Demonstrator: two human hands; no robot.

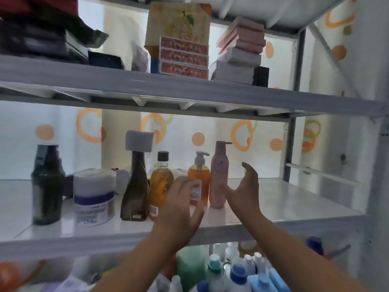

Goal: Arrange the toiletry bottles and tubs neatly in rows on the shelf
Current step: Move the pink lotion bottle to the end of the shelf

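Frame is soft with motion blur; I cannot read any label. My left hand [181, 204] covers the lower front of the orange pump bottle [199, 175], and something pale sits behind it, hidden between that bottle and the amber bottle [161, 182] — I cannot identify it. I cannot tell whether the left fingers touch the orange bottle; they lie loosely spread in front of its label.

My right hand [244, 186] is spread wide, empty, thumb toward the pink pump bottle [219, 175], which stands upright just left of the palm — contact not clear.

All on the middle shelf [284, 199], in a rough row. Left of my left fingers, in order: amber bottle with black cap, brown twisted bottle [134, 192] with a grey square top, white tub [94, 194] with a blue band, dark green bottle [47, 184] farthest. Bottles below the shelf are cut off by my forearms.
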